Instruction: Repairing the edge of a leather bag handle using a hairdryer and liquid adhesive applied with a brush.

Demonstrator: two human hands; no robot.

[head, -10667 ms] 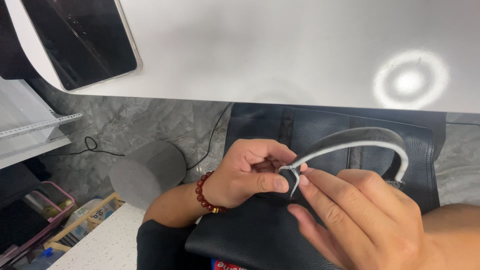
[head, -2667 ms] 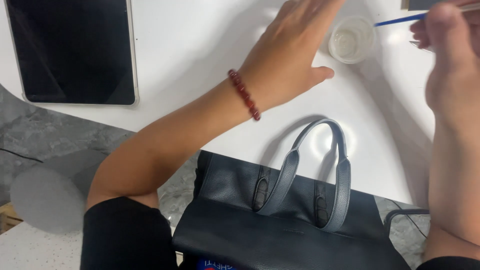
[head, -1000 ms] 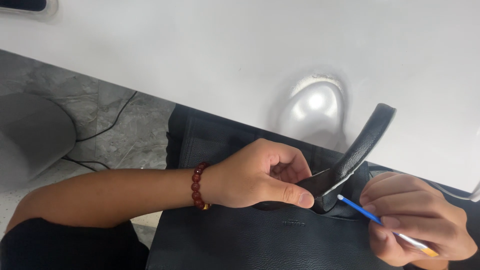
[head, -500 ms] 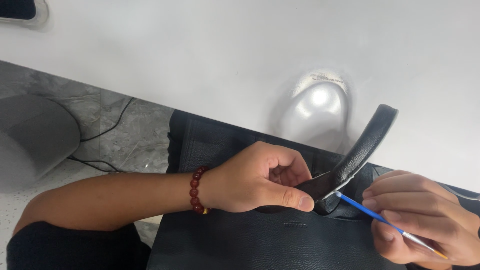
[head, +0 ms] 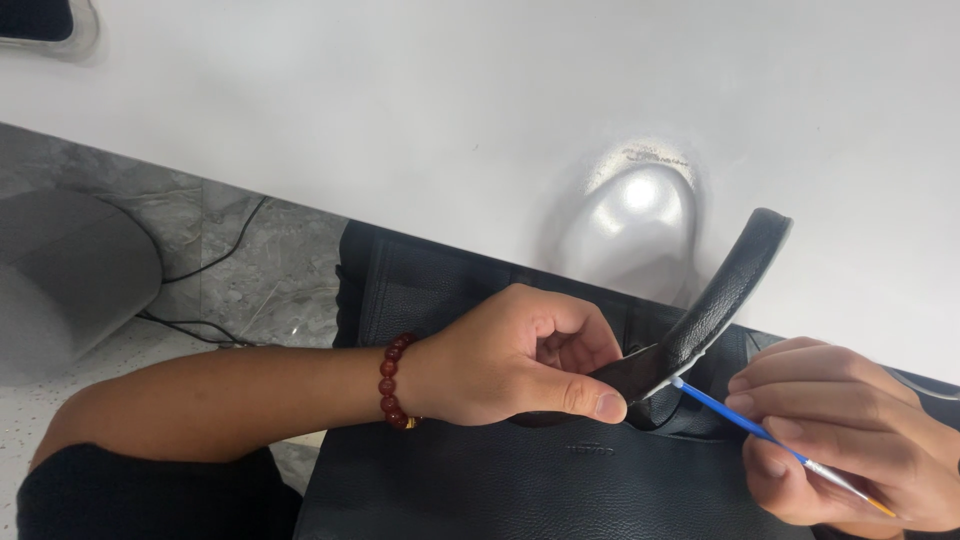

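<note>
A black leather bag (head: 480, 480) lies on my lap below the table edge. My left hand (head: 510, 355), with a red bead bracelet (head: 392, 382) on its wrist, pinches the lower end of the bag's black handle (head: 725, 295), which curves up to the right. My right hand (head: 850, 440) holds a thin brush with a blue shaft (head: 730, 415) like a pen. The brush tip touches the pale edge of the handle just right of my left thumb.
A white table (head: 480, 120) fills the upper view, with a bright light reflection (head: 640, 205) on it. A dark tablet corner (head: 40, 20) shows at the top left. Grey stone floor, a black cable (head: 210, 265) and a grey round stool (head: 60, 280) lie at the left.
Since a few seconds ago my hands came back from the table to the bag. Over the last second the hands barely move; the brush tip stays at the handle's edge.
</note>
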